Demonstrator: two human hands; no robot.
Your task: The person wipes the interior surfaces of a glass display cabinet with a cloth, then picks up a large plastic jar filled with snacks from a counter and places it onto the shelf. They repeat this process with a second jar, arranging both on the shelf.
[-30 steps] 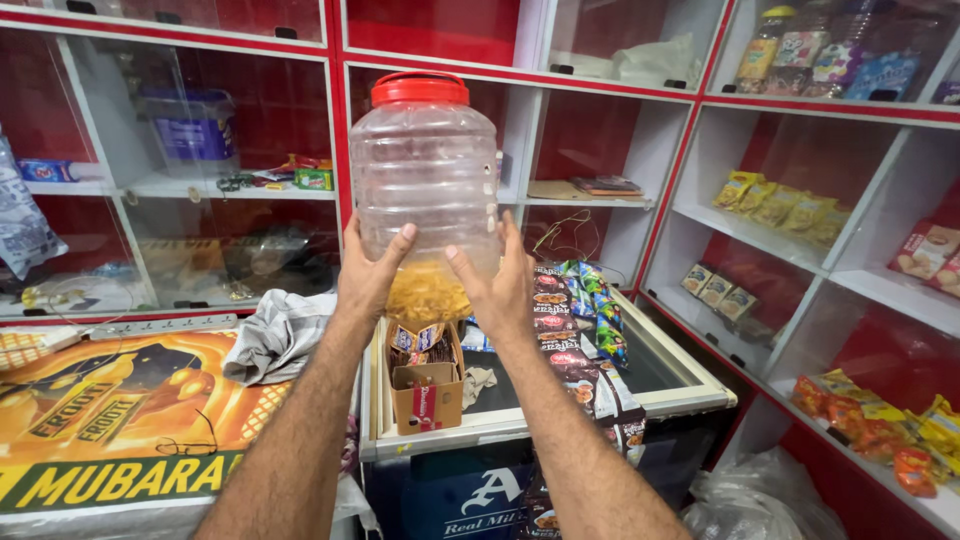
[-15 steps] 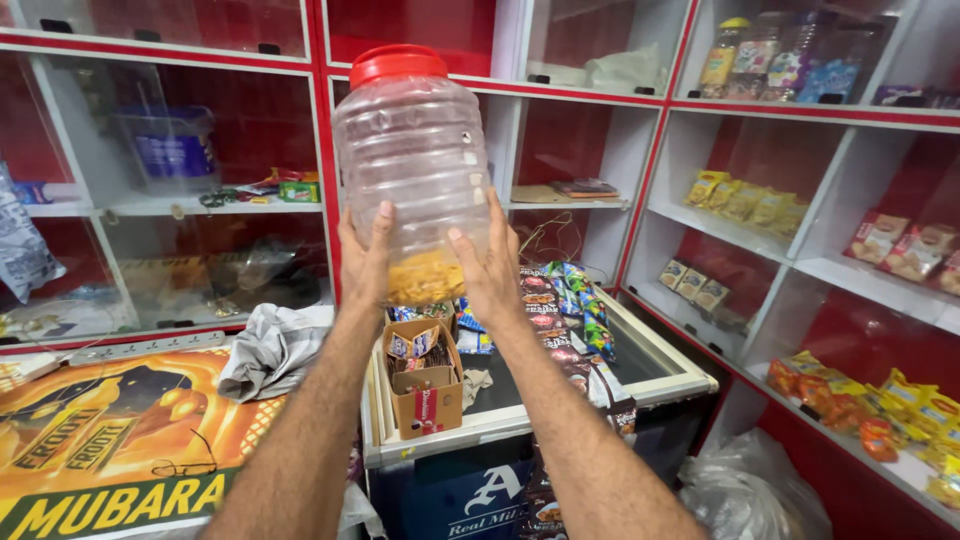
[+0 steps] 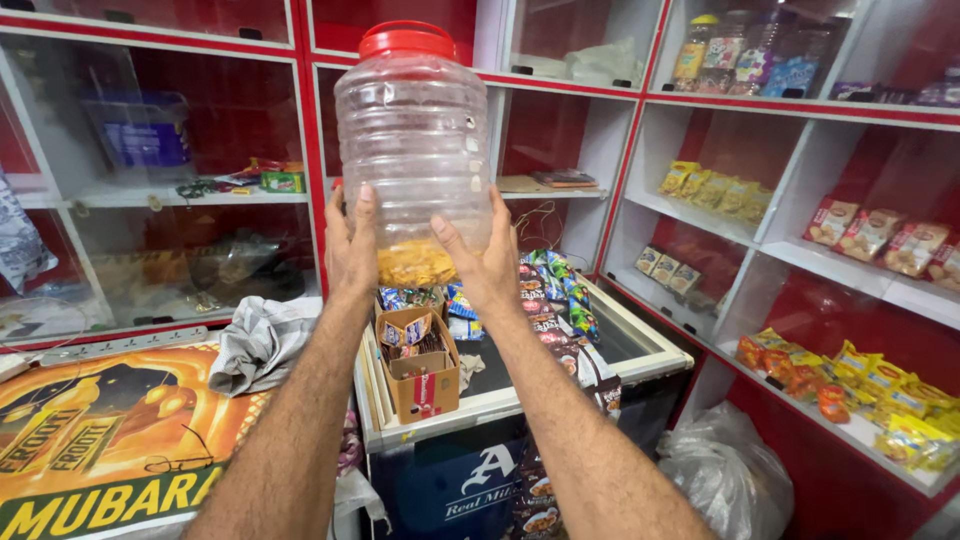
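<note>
I hold a large clear ribbed plastic jar (image 3: 412, 130) with a red lid up in front of the shelves. A small layer of yellow snack pieces lies at its bottom. My left hand (image 3: 350, 245) grips its lower left side and my right hand (image 3: 485, 255) grips its lower right side. Both arms reach up from below. The jar hangs upright above a chest freezer (image 3: 640, 345) with a glass top.
A small open cardboard box (image 3: 420, 365) of sachets and strips of snack packets (image 3: 560, 320) lie on the freezer. Red and white shelves hold packets (image 3: 880, 235) on the right. A crumpled cloth (image 3: 260, 340) lies on an orange counter (image 3: 90, 420). A plastic bag (image 3: 725, 470) sits on the floor.
The jar and both hands have stayed raised; the view has shifted slightly so the jar sits a little higher and more central in front of the top shelf.
</note>
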